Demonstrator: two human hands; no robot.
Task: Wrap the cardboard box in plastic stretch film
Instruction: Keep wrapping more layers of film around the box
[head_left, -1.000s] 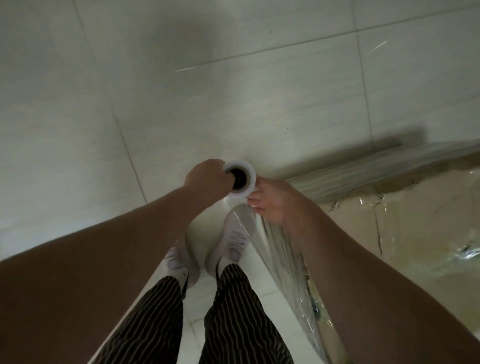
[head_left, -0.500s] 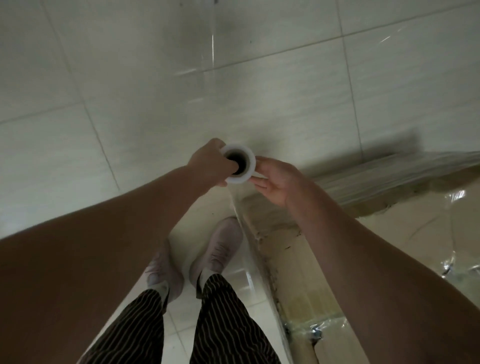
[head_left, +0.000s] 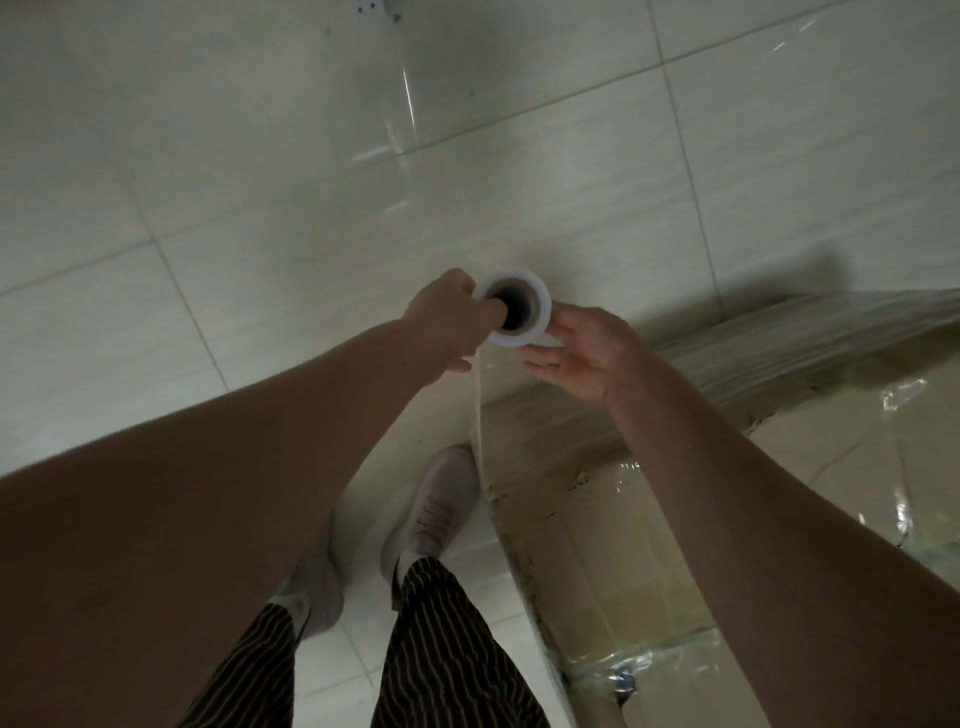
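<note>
A white roll of stretch film (head_left: 514, 314) stands upright, seen end-on with its dark core showing. My left hand (head_left: 447, 322) grips its left rim, with a finger reaching into the core. My right hand (head_left: 576, 353) touches the roll's right side with fingers nearly straight and the palm turned up. A sheet of clear film (head_left: 479, 415) runs from the roll down to the near corner of the cardboard box (head_left: 597, 545). The box lies at the lower right with glossy film layers over its top and far side (head_left: 831, 332).
Pale floor tiles (head_left: 260, 208) spread to the left and beyond the box. My two light shoes (head_left: 441, 504) and striped trousers (head_left: 447, 649) stand right beside the box's left edge. A small white fitting (head_left: 369, 8) sits at the top edge.
The roll and both hands have risen and drawn away from the box corner, pulling out more film. My right hand's fingers have straightened from a grip to a light touch.
</note>
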